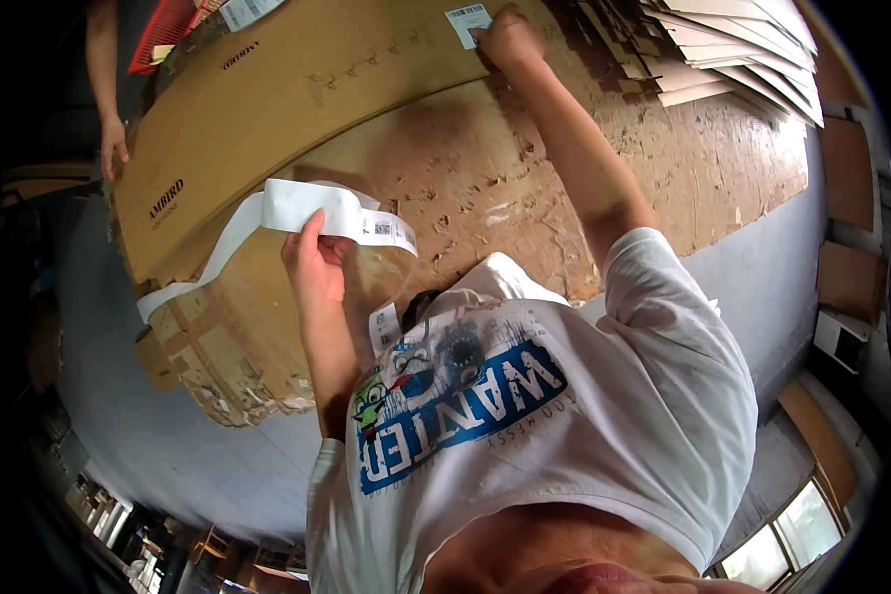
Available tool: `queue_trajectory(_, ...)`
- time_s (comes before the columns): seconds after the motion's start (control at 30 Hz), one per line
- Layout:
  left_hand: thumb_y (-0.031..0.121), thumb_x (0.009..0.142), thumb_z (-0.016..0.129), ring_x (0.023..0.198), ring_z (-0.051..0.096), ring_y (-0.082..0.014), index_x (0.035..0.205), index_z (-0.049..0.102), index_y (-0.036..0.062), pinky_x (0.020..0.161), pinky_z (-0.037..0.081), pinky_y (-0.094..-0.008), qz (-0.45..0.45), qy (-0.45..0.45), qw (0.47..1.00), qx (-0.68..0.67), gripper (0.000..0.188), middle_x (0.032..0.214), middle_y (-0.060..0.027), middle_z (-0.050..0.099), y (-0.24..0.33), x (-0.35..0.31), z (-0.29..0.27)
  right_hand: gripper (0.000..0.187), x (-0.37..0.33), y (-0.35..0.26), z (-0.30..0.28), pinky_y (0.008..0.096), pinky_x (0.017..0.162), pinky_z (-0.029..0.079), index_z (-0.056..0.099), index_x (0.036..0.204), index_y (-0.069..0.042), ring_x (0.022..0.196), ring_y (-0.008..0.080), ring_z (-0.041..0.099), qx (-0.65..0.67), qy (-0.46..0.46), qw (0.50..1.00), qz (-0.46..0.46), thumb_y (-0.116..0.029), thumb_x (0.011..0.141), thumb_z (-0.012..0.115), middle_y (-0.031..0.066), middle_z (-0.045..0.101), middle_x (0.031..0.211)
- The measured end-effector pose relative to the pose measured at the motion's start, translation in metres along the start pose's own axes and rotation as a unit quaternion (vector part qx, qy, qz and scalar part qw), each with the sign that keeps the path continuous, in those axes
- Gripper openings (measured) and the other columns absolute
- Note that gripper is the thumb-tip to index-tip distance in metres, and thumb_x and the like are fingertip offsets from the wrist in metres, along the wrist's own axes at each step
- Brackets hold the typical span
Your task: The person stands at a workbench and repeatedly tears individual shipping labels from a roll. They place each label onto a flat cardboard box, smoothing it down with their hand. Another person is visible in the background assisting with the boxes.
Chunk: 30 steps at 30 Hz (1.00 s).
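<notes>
My left hand (315,262) is closed on a long white strip of labels (312,206), thumb pressed over its front. One end of the strip trails away to the left, and the other loops down toward my shirt, with printed labels along it. My right arm reaches far across the table. There my right hand (513,42) is closed with its fingertips at a white printed label (468,25) on a large flat brown cardboard box (267,119). Whether the fingers grip the label or press on it, I cannot tell.
At the far left another person's hand (114,144) touches the box's edge. A red plastic basket (158,35) stands behind the box. Stacked cardboard sheets (738,49) lie at the far right. The worn, cardboard-covered tabletop (445,188) shows scraped patches. Brown cartons (849,173) stand along the right side.
</notes>
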State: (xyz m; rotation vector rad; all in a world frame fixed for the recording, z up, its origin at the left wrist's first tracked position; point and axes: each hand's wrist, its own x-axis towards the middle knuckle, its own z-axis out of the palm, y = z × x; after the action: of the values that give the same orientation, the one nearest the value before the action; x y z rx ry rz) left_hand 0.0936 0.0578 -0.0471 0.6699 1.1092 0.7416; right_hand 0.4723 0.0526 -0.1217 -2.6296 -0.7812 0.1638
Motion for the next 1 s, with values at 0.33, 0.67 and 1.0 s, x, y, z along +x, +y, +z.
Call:
queue_trajectory(0.33,0.008,0.083,0.058,0.088,0.063,-0.0206,0.112,0.053,-0.0005,0.066,0.055,-0.0326,0.011,-0.061,0.997,-0.044,0.03,0.102,-0.0096,0.061,0.013,-0.024,-0.003,0.04,-0.017,-0.005,-0.019,0.0366,0.071,0.05,0.059,0.104,-0.003,0.08,0.0241,0.064,0.029,0.03,0.998,-0.054,-0.038,0.085,0.061,0.0156,0.065,0.091)
queue_trajectory(0.67,0.013,0.086,0.053,0.098,0.061,-0.0244,0.115,0.05,-0.0039,0.085,0.051,-0.0363,-0.019,-0.104,0.993,-0.058,0.034,0.109,-0.0132,0.06,0.02,-0.024,-0.004,0.037,-0.241,-0.067,-0.071,0.0253,0.077,0.047,0.053,0.12,-0.005,0.083,0.0091,0.056,0.64,-0.425,0.625,-0.14,-0.009,0.085,0.064,0.0029,0.062,0.087)
queue_trajectory(1.0,0.009,0.085,0.052,0.087,0.064,-0.0208,0.095,0.06,-0.0051,0.077,0.052,-0.0317,-0.054,-0.177,0.981,-0.058,0.02,0.097,-0.0131,0.064,0.009,-0.051,0.027,0.039,-0.245,-0.062,-0.116,0.0275,0.091,0.046,0.053,0.119,-0.001,0.102,0.0132,0.055,0.61,-0.481,0.611,-0.15,0.005,0.081,0.063,0.0054,0.06,0.108)
